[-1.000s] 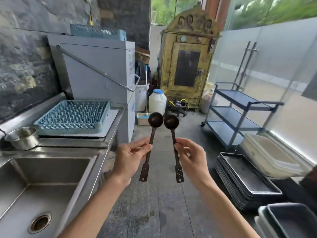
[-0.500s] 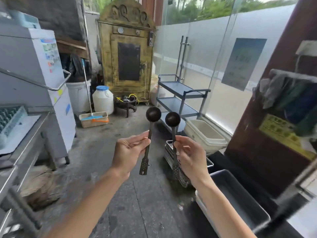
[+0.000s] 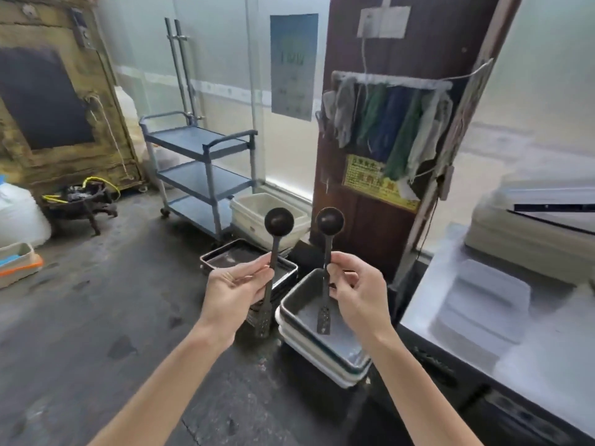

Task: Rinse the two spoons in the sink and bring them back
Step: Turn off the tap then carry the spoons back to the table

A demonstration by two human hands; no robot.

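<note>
Fingers and thumb of the left hand (image 3: pixel 236 284) pinch the thin stem of the left spoon (image 3: pixel 274 252); the right hand (image 3: pixel 357 292) does the same with the right spoon (image 3: pixel 325 262), thumb and first finger closed on the stem while the other fingers curl loosely. Both spoons stand upright with their round dark bowls on top, side by side but not touching; the flat ends with little holes hang below the hands. Part of each stem is hidden behind the fingers; I cannot tell if the spoons are wet or dry.

Below the hands, on the grey floor (image 3: pixel 96 333), sit stacked metal trays (image 3: pixel 322 342), and the right spoon's end hangs in front of them; more flat trays (image 3: pixel 225 255) lie just behind. A blue cart (image 3: pixel 206 169) with three shelves stands by the glass wall; a white tub (image 3: pixel 254 207) sits beside it. Cloths (image 3: pixel 386 123) hang on a rail on the brown post; the yellow sign (image 3: pixel 376 181) under them is too blurry to read. The counter (image 3: pixel 515 317) on the right is smeared and cut off at the edge.
</note>
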